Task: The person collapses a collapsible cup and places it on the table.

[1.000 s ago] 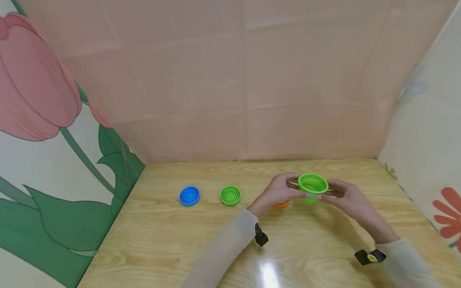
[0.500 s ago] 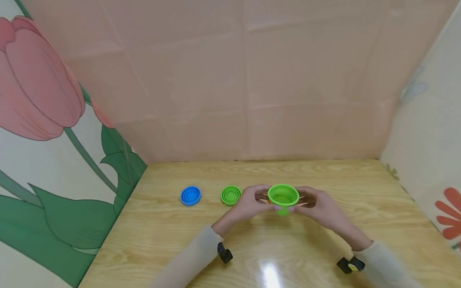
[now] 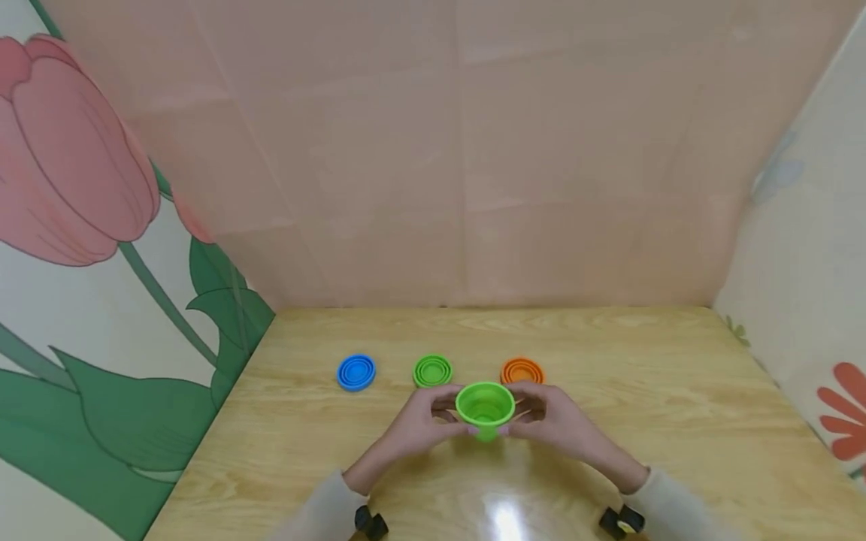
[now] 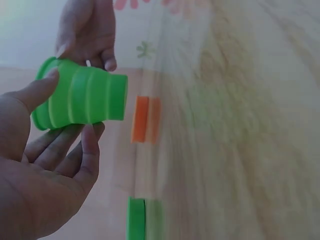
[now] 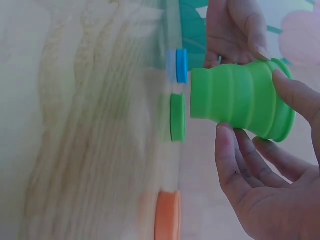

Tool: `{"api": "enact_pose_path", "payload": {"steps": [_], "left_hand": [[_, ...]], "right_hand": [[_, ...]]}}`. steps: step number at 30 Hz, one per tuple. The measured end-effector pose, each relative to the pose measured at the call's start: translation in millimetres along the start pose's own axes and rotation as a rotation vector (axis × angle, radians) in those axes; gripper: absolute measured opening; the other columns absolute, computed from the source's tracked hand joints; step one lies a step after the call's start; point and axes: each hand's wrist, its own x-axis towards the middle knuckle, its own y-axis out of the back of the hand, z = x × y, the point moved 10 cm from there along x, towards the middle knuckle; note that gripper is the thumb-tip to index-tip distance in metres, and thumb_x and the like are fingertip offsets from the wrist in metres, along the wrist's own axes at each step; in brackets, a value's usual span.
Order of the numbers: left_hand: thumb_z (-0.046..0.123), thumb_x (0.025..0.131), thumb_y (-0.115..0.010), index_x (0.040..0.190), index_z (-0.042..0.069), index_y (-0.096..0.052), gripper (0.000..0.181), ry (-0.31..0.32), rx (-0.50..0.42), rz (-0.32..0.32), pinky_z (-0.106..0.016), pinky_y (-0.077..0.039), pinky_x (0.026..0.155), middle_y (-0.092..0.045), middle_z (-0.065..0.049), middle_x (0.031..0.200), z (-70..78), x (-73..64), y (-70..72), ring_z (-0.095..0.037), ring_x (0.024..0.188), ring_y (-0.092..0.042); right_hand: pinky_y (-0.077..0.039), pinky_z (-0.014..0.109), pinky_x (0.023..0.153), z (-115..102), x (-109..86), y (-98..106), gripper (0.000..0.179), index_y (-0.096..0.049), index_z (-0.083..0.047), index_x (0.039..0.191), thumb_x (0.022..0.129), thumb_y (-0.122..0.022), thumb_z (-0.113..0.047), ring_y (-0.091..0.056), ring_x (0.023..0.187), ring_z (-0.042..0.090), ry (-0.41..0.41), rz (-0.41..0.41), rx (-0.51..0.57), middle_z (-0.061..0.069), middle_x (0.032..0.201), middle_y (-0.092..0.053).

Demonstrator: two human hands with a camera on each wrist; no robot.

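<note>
Between both hands a bright green collapsible cup is held upright above the table, pulled out to its full stepped height. My left hand grips its left side, thumb near the rim and fingers around the lower wall. On the opposite side my right hand grips it the same way. In the left wrist view the ringed wall of the cup shows, wide rim to narrow base. Behind the hands lie three flattened collapsible cups in a row: a blue cup, a green cup and an orange cup.
The wooden table reaches back to a pink cloth backdrop. A wall panel with a painted tulip stands at the left, and a pale panel with a red flower at the right.
Both hands have carried the green cup left and nearer to the body, from the right side to the middle. The orange flattened cup, earlier largely hidden behind the hands, now shows.
</note>
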Motion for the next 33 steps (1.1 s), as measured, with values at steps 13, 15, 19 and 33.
{"api": "enact_pose_path", "payload": {"steps": [13,15,19,33], "left_hand": [[0.024,0.089,-0.086,0.139,0.027,-0.067,0.054,-0.01,0.051,0.036,-0.024,-0.063,0.091,-0.074,0.002,0.133,2.7,-8.9,9.5,-0.008,0.102,-0.072],[0.024,0.089,-0.086,0.139,0.026,-0.067,0.054,-0.007,0.05,0.04,-0.025,-0.062,0.091,-0.074,0.002,0.133,3.1,-9.7,10.0,-0.008,0.102,-0.072],[0.024,0.089,-0.086,0.138,0.026,-0.068,0.052,-0.001,0.032,0.053,-0.026,-0.063,0.092,-0.075,0.002,0.131,5.9,-9.4,9.7,-0.009,0.104,-0.072],[0.023,0.089,-0.086,0.136,0.025,-0.069,0.05,0.003,-0.026,0.069,-0.025,-0.063,0.09,-0.076,0.0,0.128,10.9,-5.7,5.7,-0.011,0.107,-0.073]], "right_hand": [[-0.065,0.027,0.09,-7.3,7.0,-5.0,0.06,-0.066,-0.007,0.137,0.086,-0.088,-0.03,-0.074,0.107,0.023,0.035,-0.014,-0.018,0.014,0.125,-0.074],[-0.064,0.028,0.093,-7.3,7.0,-6.5,0.06,-0.064,-0.006,0.139,0.088,-0.087,-0.029,-0.074,0.111,0.029,0.04,-0.027,0.006,0.015,0.128,-0.073],[-0.063,0.025,0.095,-8.2,6.2,-5.7,0.06,-0.062,-0.007,0.141,0.089,-0.086,-0.027,-0.074,0.114,0.032,0.051,-0.033,0.031,0.016,0.13,-0.072],[-0.064,0.028,0.093,-6.2,7.9,-2.2,0.059,-0.061,-0.004,0.14,0.089,-0.086,-0.022,-0.074,0.106,0.011,0.063,-0.028,0.059,0.017,0.126,-0.072]]}}
